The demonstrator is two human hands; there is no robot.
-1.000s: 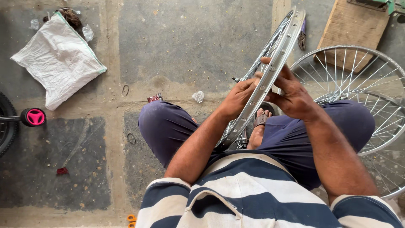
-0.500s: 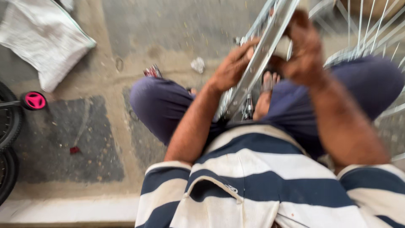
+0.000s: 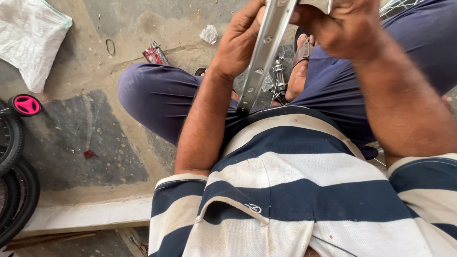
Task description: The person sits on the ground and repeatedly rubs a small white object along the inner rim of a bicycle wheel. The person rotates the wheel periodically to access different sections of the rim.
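Note:
A shiny metal bicycle wheel rim (image 3: 263,54) stands on edge between my crossed legs, its lower end against my striped shirt. My left hand (image 3: 240,40) grips the rim's left side, fingers wrapped over its edge. My right hand (image 3: 343,26) clasps the rim from the right near the top of the view, closed around it. Behind the rim, between my legs, a metal hub (image 3: 279,76) with its axle shows. What my right fingers pinch, if anything besides the rim, is hidden.
A white sack (image 3: 31,38) lies on the concrete floor at upper left. Black tyres (image 3: 12,181) and a small pink wheel (image 3: 26,104) sit at the left edge. A red scrap (image 3: 155,53) and crumpled paper (image 3: 208,34) lie by my knee. Another spoked wheel (image 3: 400,5) shows at top right.
The view has tilted down and closer to my body; the rim and both hands now sit at the top edge. Both hands keep their hold on the rim.

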